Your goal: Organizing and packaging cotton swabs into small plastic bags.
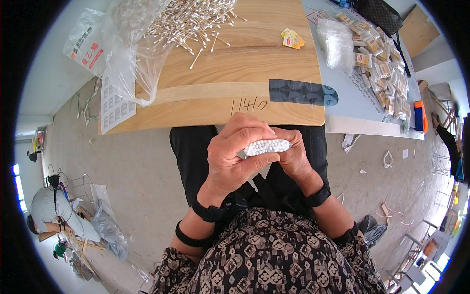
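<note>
A tight bundle of cotton swabs (267,147) is held above my lap, its white tips facing up. My left hand (240,149) wraps around it, with the thumb along the near side and the fingers over the far side. On the bundle's right end, my right hand (294,156) is closed, partly covered by the left fingers. Whether a bag or wrapper surrounds the swabs' sticks is hidden. Beyond my hands, a large heap of loose cotton swabs (191,22) lies at the back left of the wooden table (245,54).
A clear plastic bag (134,63) drapes over the table's left side. Small yellow cards (293,39) lie at the back. On the grey table to the right are clear empty bags (335,44) and many filled packets (384,68). Another person (54,210) bends at far left.
</note>
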Motion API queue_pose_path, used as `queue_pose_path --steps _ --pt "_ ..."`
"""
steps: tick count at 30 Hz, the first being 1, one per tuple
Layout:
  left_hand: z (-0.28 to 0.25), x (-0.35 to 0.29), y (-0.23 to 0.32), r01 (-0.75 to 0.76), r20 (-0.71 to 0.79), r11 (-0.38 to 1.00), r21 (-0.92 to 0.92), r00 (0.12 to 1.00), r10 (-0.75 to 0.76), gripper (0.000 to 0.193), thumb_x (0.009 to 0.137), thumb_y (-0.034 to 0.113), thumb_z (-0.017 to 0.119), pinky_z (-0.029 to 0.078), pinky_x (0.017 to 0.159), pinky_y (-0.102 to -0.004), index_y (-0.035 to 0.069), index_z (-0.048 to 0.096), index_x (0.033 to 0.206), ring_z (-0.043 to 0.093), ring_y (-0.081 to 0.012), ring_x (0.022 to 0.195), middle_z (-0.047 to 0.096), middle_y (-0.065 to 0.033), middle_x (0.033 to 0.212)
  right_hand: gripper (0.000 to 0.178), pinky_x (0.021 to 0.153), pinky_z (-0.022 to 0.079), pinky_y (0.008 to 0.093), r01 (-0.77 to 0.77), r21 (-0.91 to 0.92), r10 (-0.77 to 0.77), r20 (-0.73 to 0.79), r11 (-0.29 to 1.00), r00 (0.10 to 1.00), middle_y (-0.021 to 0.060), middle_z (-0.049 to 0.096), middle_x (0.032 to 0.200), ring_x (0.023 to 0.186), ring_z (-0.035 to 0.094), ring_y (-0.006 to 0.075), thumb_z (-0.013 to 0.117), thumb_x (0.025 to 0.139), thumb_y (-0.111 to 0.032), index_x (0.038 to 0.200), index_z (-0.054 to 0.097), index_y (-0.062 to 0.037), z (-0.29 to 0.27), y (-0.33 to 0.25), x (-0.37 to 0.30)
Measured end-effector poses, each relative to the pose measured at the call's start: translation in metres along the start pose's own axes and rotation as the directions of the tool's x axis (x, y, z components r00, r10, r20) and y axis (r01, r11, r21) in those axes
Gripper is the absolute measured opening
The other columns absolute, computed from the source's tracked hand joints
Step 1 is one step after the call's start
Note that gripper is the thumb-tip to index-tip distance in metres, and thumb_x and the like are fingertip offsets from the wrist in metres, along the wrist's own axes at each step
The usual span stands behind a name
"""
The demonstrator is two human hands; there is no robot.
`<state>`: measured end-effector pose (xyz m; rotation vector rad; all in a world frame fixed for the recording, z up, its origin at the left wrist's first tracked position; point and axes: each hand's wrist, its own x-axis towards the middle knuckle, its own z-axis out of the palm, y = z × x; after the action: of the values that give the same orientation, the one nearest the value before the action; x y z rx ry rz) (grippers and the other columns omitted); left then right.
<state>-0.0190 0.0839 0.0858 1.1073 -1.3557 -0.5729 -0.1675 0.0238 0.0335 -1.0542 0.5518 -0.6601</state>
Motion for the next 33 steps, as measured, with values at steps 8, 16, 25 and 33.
queue_pose_path --steps 8,16,25,33 --pt "0.005 0.001 0.01 0.108 -0.063 0.992 -0.069 0.992 -0.112 0.023 0.078 0.009 0.075 0.048 0.081 -0.0303 -0.003 0.067 0.097 0.061 -0.0192 0.091 0.065 -0.0119 0.099 0.005 0.067 0.044 0.022 -0.013 -0.007 0.013 -0.028 1.0 1.0 -0.0033 0.062 0.078 0.075 0.052 0.0035 0.07 0.08 0.003 0.084 0.068 0.0018 0.004 -0.004 0.002" --pt "-0.003 -0.001 0.005 0.39 0.071 0.891 -0.23 0.92 -0.385 0.025 0.085 0.012 0.059 0.046 0.087 -0.0301 -0.006 0.064 0.102 0.061 -0.0185 0.096 0.065 -0.0132 0.102 0.007 0.07 0.046 0.0224 -0.003 -0.2 -0.011 -0.069 0.98 0.998 -0.0007 0.066 0.081 0.078 0.056 0.0053 0.07 0.079 0.004 0.086 0.069 0.002 -0.002 0.003 0.004" --pt "0.0 -0.007 -0.017 0.545 0.143 0.822 -0.166 0.838 -0.527 0.033 0.084 0.009 0.071 0.048 0.084 -0.0284 -0.004 0.06 0.112 0.061 -0.0127 0.091 0.066 -0.007 0.101 0.02 0.077 0.051 0.0246 -0.035 0.178 0.068 -0.185 0.983 0.98 0.0042 0.072 0.089 0.081 0.064 0.0085 0.068 0.076 0.005 0.095 0.073 0.0019 -0.001 -0.001 0.007" --pt "0.018 -0.015 -0.038 0.674 0.096 0.65 -0.351 0.717 -0.691 0.02 0.083 0.005 0.068 0.044 0.06 -0.0231 -0.002 0.065 0.101 0.056 -0.0095 0.066 0.066 -0.0037 0.084 0.013 0.063 0.045 0.0217 -0.121 0.157 0.151 -0.191 0.98 0.97 0.0014 0.067 0.077 0.068 0.057 0.0066 0.066 0.079 0.001 0.091 0.071 0.0019 -0.013 -0.003 0.003"
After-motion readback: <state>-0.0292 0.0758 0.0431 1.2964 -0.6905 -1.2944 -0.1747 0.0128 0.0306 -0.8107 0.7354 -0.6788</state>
